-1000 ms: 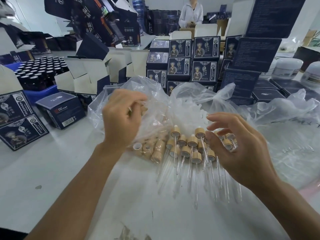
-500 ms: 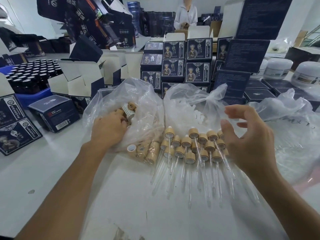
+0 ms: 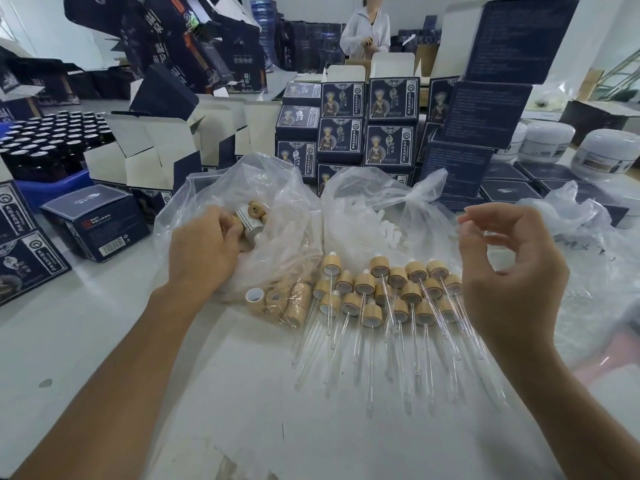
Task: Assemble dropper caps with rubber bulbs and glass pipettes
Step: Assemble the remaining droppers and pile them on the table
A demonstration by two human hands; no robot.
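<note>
Several finished droppers point(image 3: 391, 299) with wooden caps and glass pipettes lie in a heap on the white table point(image 3: 242, 393). My left hand point(image 3: 202, 251) reaches into a clear plastic bag point(image 3: 277, 209) of wooden caps point(image 3: 254, 213), fingers curled among them; whether it grips one is hidden. More caps point(image 3: 280, 303) show through the bag's near end. A second clear bag point(image 3: 367, 202) holds white rubber bulbs point(image 3: 384, 226). My right hand point(image 3: 509, 271) hovers above the right side of the heap, fingers loosely curved, holding nothing.
Dark blue printed boxes point(image 3: 367, 123) are stacked behind the bags, open cartons point(image 3: 156, 150) and a crate of dark bottles point(image 3: 45, 140) at left. White jars point(image 3: 602, 150) stand at right. A third plastic bag point(image 3: 606, 258) lies far right. A person point(image 3: 365, 27) stands at the back.
My left hand has dropped from above the cap bag down into it. My right hand has lifted off the dropper heap and moved right and up, fingers opening.
</note>
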